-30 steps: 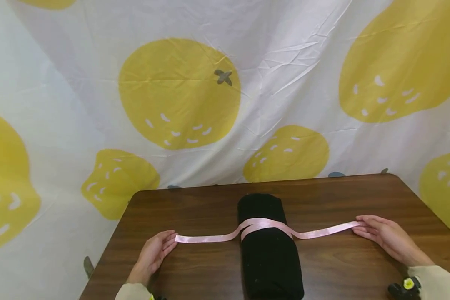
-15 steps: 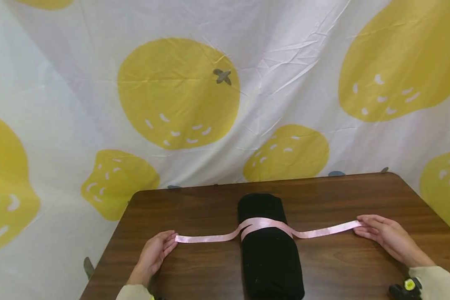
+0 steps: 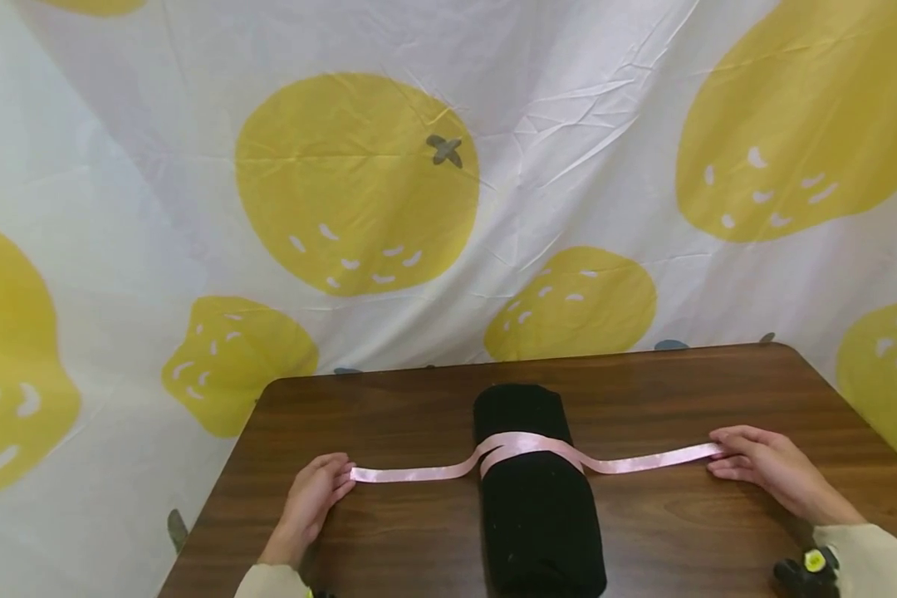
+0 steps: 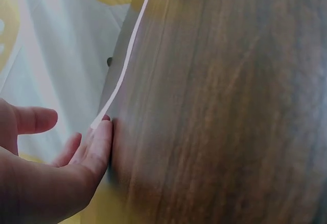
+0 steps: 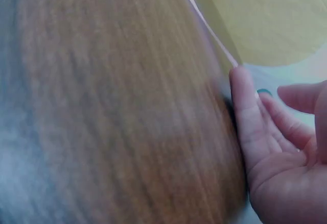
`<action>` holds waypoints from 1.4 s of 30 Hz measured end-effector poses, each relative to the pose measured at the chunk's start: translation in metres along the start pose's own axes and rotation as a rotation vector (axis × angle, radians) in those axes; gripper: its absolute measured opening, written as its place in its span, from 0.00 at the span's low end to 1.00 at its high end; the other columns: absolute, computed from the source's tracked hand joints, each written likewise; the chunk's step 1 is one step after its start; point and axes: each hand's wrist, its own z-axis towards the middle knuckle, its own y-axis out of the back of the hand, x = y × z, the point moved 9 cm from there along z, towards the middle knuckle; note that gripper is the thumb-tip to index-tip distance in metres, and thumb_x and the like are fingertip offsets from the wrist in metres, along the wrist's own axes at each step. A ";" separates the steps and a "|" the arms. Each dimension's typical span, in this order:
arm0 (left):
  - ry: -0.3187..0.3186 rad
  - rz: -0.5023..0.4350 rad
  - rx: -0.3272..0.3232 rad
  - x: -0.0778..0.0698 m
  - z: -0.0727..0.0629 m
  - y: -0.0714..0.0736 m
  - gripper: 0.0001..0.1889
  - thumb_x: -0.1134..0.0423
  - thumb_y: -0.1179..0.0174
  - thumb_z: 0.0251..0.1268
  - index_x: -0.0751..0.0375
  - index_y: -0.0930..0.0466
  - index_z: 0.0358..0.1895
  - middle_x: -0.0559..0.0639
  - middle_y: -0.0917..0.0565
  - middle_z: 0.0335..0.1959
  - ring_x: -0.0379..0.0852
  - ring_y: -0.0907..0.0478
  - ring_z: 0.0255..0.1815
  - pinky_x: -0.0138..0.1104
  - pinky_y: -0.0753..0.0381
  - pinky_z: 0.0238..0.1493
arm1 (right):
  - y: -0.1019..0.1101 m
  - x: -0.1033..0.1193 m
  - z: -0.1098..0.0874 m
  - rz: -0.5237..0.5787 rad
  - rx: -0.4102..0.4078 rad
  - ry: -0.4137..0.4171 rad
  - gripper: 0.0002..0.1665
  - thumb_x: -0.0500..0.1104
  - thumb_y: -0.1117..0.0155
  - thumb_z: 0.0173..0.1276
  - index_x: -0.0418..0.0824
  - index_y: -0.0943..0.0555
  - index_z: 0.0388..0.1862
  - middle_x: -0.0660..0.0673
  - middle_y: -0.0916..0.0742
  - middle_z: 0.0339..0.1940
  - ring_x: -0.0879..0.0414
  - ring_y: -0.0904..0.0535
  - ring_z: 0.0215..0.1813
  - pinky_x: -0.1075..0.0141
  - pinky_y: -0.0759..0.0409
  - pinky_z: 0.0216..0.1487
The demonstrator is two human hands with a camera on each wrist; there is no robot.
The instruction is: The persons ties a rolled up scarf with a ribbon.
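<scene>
A black rolled cloth (image 3: 541, 515) lies lengthwise on the brown table, with a pink satin ribbon (image 3: 523, 443) wrapped round it and crossed on top. The ribbon's two tails stretch out to either side. At the left tail's end is my left hand (image 3: 314, 501), its fingertips touching the ribbon; in the left wrist view the thumb stands apart from the fingers. My right hand (image 3: 777, 473) touches the end of the right tail with nearly straight fingers. Its thumb (image 5: 301, 96) is also held away from them in the right wrist view.
The wood-grain table (image 3: 389, 415) has rounded far corners. Behind it hangs a white cloth (image 3: 568, 166) printed with large yellow fruit. A dark wrist device (image 3: 807, 573) sits at the right sleeve.
My left hand has shifted up slightly at the ribbon's end. The fingers of my right hand have moved a little. The black roll and the ribbon round it look the same.
</scene>
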 end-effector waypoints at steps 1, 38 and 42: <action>-0.006 0.012 -0.002 -0.002 -0.001 -0.001 0.19 0.68 0.55 0.76 0.81 0.36 0.62 0.65 0.20 0.48 0.42 0.20 0.39 0.31 0.18 0.45 | 0.001 0.000 0.000 -0.035 -0.012 -0.004 0.24 0.40 0.49 0.79 0.19 0.30 0.60 0.46 0.15 0.41 0.54 0.13 0.40 0.61 0.15 0.45; -0.377 0.563 -0.023 -0.072 -0.026 -0.062 0.10 0.63 0.41 0.70 0.62 0.20 0.49 0.55 0.16 0.46 0.52 0.20 0.51 0.48 0.23 0.56 | -0.072 0.086 -0.005 -0.615 -0.115 0.276 0.20 0.48 0.45 0.77 0.32 0.21 0.54 0.36 0.16 0.43 0.54 0.21 0.36 0.63 0.18 0.36; -0.428 0.546 0.059 -0.077 -0.027 -0.090 0.08 0.62 0.41 0.70 0.60 0.18 0.47 0.53 0.16 0.45 0.50 0.19 0.50 0.47 0.22 0.56 | -0.098 0.095 -0.002 -0.535 -0.028 0.343 0.14 0.43 0.42 0.76 0.32 0.21 0.51 0.40 0.16 0.38 0.55 0.19 0.35 0.63 0.17 0.38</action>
